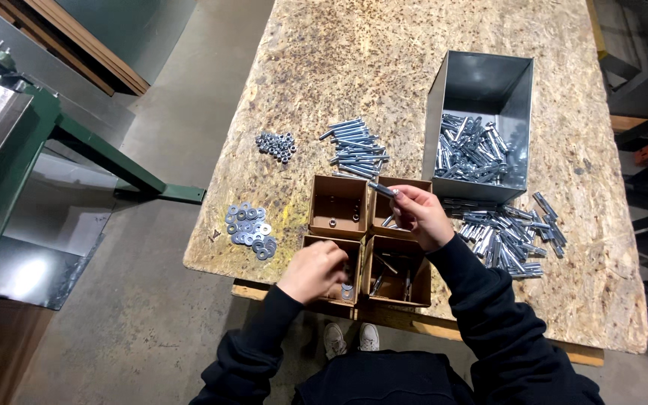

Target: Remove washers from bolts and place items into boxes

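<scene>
My right hand [421, 216] holds a silver bolt [382, 189] above the far right one of several small open cardboard boxes [337, 204] grouped at the table's near edge. My left hand [313, 270] reaches into the near left box [350, 289], its fingers curled over washers inside; whether it grips one I cannot tell. The near right box [395, 276] holds a few bolts. A pile of washers [250, 222] lies left of the boxes.
A grey metal bin [481, 124] with bolts stands at the right on the chipboard table [414, 45]. Loose bolts [510, 229] lie before it, another bolt pile [355, 147] and nuts [277, 144] behind the boxes. A green machine frame [54, 135] stands left.
</scene>
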